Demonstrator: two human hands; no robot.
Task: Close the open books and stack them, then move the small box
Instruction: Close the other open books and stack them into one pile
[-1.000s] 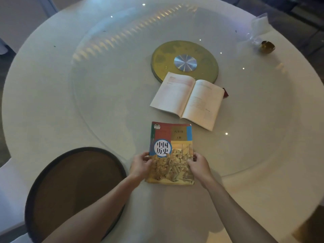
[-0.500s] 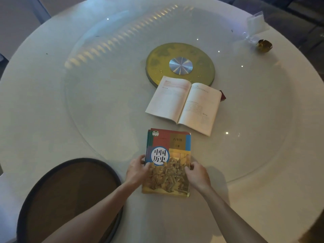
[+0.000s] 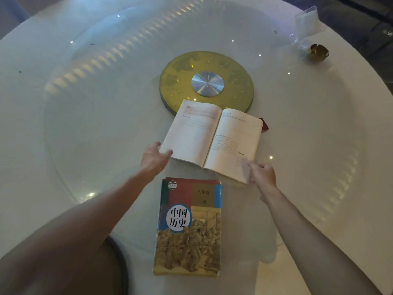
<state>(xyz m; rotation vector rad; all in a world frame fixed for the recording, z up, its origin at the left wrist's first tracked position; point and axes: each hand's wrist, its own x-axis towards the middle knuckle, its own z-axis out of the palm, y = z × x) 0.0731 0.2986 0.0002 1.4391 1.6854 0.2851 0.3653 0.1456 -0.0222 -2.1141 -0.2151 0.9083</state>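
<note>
An open book (image 3: 212,137) lies pages up on the glass turntable, just near of the gold hub. My left hand (image 3: 154,158) grips its near-left corner, thumb on the page. My right hand (image 3: 262,176) pinches its near-right corner. A closed history book (image 3: 189,226) with a colourful cover lies nearer to me, between my forearms, with another cover's edge showing under its far end. A small dark red box (image 3: 264,124) peeks out from behind the open book's right edge, mostly hidden.
The round white table carries a glass turntable (image 3: 85,124) with a gold hub (image 3: 206,81) at its centre. A clear plastic bag (image 3: 306,20) and a small gold object (image 3: 318,52) sit at the far right. A dark round seat (image 3: 119,262) is at the lower left.
Both hands let go of the closed history book and reached forward to the open book's near corners. The camera moved closer over the table.
</note>
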